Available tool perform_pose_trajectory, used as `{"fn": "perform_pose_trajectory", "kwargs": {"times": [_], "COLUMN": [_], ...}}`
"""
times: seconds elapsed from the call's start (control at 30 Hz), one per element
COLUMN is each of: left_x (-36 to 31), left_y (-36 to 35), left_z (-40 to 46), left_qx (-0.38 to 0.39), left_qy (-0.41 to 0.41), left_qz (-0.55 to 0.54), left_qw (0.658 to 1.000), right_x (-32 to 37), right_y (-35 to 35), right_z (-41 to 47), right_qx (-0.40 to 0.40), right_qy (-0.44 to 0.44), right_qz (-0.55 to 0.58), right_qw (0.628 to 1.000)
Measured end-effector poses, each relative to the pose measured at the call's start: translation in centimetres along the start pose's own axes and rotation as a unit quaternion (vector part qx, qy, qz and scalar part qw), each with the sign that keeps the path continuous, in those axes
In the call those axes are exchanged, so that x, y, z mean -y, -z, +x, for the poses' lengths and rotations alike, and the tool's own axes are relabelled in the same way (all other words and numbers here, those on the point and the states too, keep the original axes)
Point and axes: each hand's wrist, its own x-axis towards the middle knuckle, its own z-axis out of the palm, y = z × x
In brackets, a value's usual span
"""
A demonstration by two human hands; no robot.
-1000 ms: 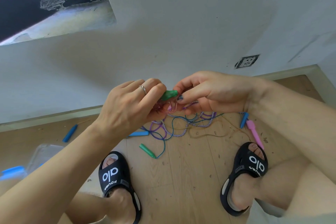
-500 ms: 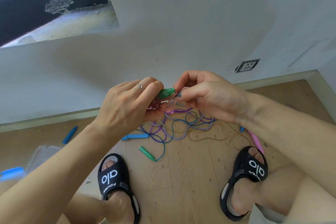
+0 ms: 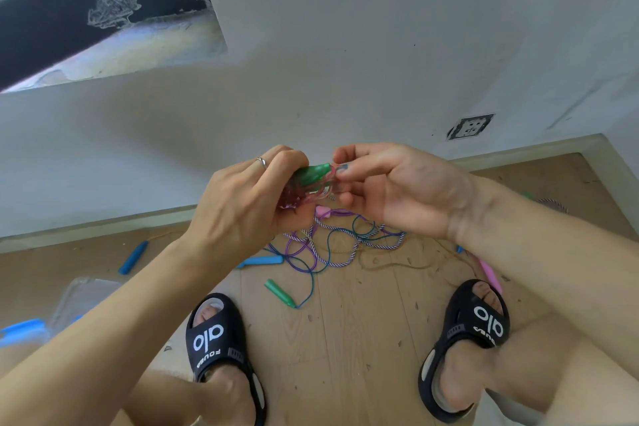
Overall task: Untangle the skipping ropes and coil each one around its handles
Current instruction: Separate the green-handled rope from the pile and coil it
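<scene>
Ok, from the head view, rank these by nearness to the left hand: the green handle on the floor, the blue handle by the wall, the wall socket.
Measured from the left hand:
1. Green handle on the floor, below the hand, between the sandals.
2. Blue handle by the wall, off to its left near the skirting.
3. Wall socket, far right on the wall.

Two hands, left (image 3: 242, 204) and right (image 3: 390, 187); two black sandals (image 3: 221, 349); two green handles (image 3: 313, 173), two blue handles (image 3: 133, 257), one wall socket (image 3: 471, 126).
</scene>
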Motion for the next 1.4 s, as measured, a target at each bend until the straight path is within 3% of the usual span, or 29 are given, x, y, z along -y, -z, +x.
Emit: {"fn": "perform_pose_trajectory", "kwargs": {"times": [0.07, 0.13, 0.27, 0.37, 0.53, 0.73, 0.87, 1.0, 1.17, 1.3, 1.4], "left_x": [0.0, 0.2, 0.3, -0.2, 0.0, -0.9, -1.5, -1.6, -0.9, -0.6, -1.1], "left_y": [-0.1, -0.2, -0.3, -0.6, -0.4, -1.0, -1.6, -1.5, -2.2, -3.3, -3.8], "left_z": [-0.1, -0.2, -0.4, -0.6, -0.6, -0.5, -0.2, 0.4, -0.3, -0.5, -0.3], "left_qx": [-0.001, 0.010, 0.056, 0.057, 0.071, 0.103, 0.154, 0.201, 0.232, 0.220, 0.224], "left_qy": [-0.035, -0.067, -0.091, -0.098, -0.084, -0.031, 0.080, 0.083, 0.089, 0.081, 0.086], "left_qz": [0.013, 0.033, 0.051, 0.044, 0.056, 0.034, -0.072, -0.124, -0.051, 0.066, 0.085], "left_qw": [0.999, 0.997, 0.993, 0.993, 0.992, 0.994, 0.982, 0.968, 0.967, 0.970, 0.967], "right_x": [0.2, 0.6, 0.0, -0.3, 0.1, 0.0, 0.8, 1.9, 1.4, 0.6, -0.5], "right_y": [0.3, 0.5, 0.4, 0.4, 0.2, -0.2, 0.2, 0.7, 0.7, -0.2, -1.0], "right_z": [0.0, 0.0, 0.5, 0.7, 0.5, 1.4, 2.5, 3.1, 3.0, 3.2, 3.9], "right_qx": [-0.005, -0.004, -0.032, -0.038, -0.014, -0.079, -0.169, -0.215, -0.174, -0.195, -0.214], "right_qy": [-0.014, -0.002, 0.064, 0.052, 0.004, -0.042, -0.081, -0.116, -0.063, 0.043, 0.061], "right_qz": [0.076, 0.075, -0.180, -0.250, -0.224, -0.100, -0.017, 0.006, -0.132, -0.335, -0.381], "right_qw": [0.997, 0.997, 0.981, 0.966, 0.974, 0.991, 0.982, 0.970, 0.974, 0.921, 0.898]}}
